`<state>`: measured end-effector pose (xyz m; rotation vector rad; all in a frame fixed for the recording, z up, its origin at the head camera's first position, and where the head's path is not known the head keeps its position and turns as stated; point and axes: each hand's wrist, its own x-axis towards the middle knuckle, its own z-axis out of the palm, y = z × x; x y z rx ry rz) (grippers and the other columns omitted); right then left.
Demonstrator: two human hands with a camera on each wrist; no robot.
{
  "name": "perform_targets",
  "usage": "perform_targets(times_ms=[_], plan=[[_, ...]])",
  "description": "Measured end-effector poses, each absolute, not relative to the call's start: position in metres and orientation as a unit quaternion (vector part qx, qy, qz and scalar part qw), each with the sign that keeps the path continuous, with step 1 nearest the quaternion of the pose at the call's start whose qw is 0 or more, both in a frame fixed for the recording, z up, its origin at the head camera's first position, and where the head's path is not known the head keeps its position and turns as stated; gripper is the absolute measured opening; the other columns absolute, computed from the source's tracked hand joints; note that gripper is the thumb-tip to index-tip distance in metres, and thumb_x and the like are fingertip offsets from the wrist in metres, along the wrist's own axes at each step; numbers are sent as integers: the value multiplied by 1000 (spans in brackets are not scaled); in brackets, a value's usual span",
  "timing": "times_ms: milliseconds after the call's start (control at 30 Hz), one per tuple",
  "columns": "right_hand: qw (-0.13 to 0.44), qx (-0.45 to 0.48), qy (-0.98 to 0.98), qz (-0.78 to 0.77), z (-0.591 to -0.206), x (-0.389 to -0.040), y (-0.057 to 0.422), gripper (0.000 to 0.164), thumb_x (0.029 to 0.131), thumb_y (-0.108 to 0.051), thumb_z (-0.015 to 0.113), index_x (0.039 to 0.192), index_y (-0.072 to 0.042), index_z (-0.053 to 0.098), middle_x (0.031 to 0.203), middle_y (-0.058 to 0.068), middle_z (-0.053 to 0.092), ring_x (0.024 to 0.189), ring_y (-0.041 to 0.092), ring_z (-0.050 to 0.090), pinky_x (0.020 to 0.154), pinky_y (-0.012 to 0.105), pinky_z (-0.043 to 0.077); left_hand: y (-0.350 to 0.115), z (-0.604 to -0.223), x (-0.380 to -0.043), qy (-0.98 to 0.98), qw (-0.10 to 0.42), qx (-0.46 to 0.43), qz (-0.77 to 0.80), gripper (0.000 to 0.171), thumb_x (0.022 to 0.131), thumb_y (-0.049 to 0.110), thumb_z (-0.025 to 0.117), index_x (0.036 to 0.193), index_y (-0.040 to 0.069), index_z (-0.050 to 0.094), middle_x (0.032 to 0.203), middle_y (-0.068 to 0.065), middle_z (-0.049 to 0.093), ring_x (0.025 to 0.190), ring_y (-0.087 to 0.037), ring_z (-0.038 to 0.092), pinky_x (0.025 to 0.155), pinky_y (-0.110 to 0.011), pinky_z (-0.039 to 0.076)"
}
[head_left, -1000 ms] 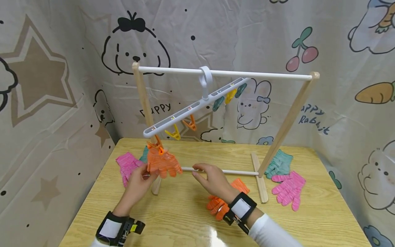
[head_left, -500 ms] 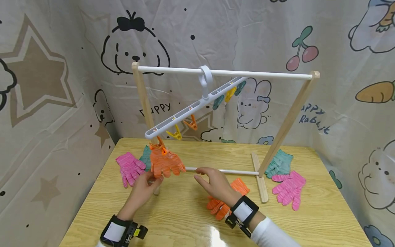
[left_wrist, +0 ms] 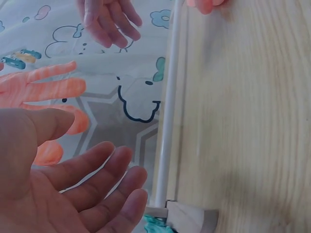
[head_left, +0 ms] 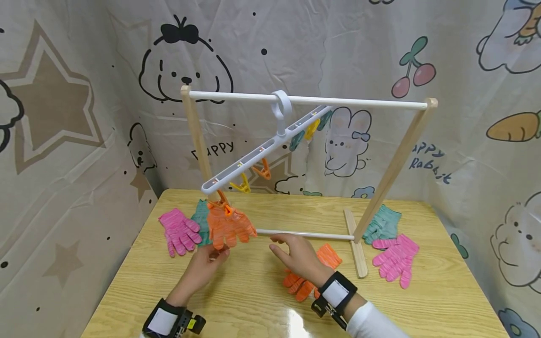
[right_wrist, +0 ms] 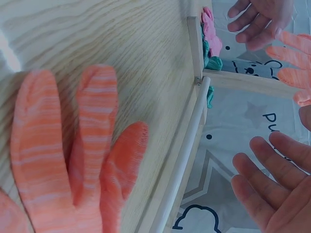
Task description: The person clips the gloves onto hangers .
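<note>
An orange knitted glove (head_left: 230,227) hangs, fingers down, from an orange clothespin (head_left: 224,204) at the near left end of the white clip hanger (head_left: 253,155). My left hand (head_left: 207,263) is just below the glove's fingers; in the left wrist view its fingers are loosely spread and hold nothing. Over the table, to the right of the hanging glove, my right hand (head_left: 297,253) holds nothing, its fingers relaxed. A second orange glove (head_left: 328,256) lies on the table, partly hidden beneath the right wrist.
The hanger hooks on the top bar of a wooden rack (head_left: 380,188), with several other clothespins along it. Pink (head_left: 179,230) and teal gloves lie at left; a pink glove (head_left: 397,258) and a teal glove (head_left: 383,224) lie at right. A lower white rod (head_left: 313,234) joins the rack's feet.
The hanger's near end, with the hanging glove, has swung slightly right and toward me. My left hand has moved right and down, off the glove's fingers. My right hand has shifted slightly right.
</note>
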<state>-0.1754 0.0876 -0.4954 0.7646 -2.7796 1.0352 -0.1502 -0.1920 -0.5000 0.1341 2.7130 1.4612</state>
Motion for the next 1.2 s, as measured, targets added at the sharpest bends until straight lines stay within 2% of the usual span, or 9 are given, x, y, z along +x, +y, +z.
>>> perform_targets(times_ms=[300, 533, 733, 967, 1200], plan=[[42, 251, -908, 333, -498, -172, 91, 34, 102, -33, 59, 125, -11, 70, 119, 6, 74, 110, 23, 70, 92, 44, 57, -182, -508, -144, 881, 57, 37, 469, 24, 100, 15, 62, 117, 0, 70, 110, -10, 73, 103, -22, 68, 90, -39, 55], [38, 249, -908, 334, -503, -170, 95, 32, 103, -33, 59, 124, -12, 70, 118, 6, 74, 109, 23, 70, 90, 44, 57, -171, -510, -142, 878, 84, 44, 470, 26, 100, 17, 61, 117, 0, 70, 107, -8, 74, 101, -21, 69, 89, -40, 56], [40, 243, -912, 329, -507, -168, 98, 33, 103, -34, 58, 124, -11, 70, 117, 6, 74, 107, 23, 70, 89, 43, 57, -168, -512, -142, 876, 106, 58, 466, 36, 104, 29, 55, 120, 0, 69, 111, -15, 74, 104, -26, 70, 92, -46, 56], [34, 233, -913, 332, -508, -167, 102, 32, 103, -34, 58, 124, -12, 70, 117, 6, 75, 108, 24, 71, 89, 44, 57, -163, -512, -140, 876, 109, 76, 464, 40, 106, 32, 50, 119, -1, 69, 105, -14, 74, 102, -25, 69, 89, -45, 56], [28, 229, -916, 327, -509, -167, 107, 35, 103, -36, 57, 125, -11, 69, 118, 6, 74, 109, 24, 70, 91, 45, 57, -159, -511, -138, 872, 119, 91, 466, 45, 107, 37, 48, 124, 0, 68, 107, -12, 74, 104, -28, 69, 90, -47, 56]])
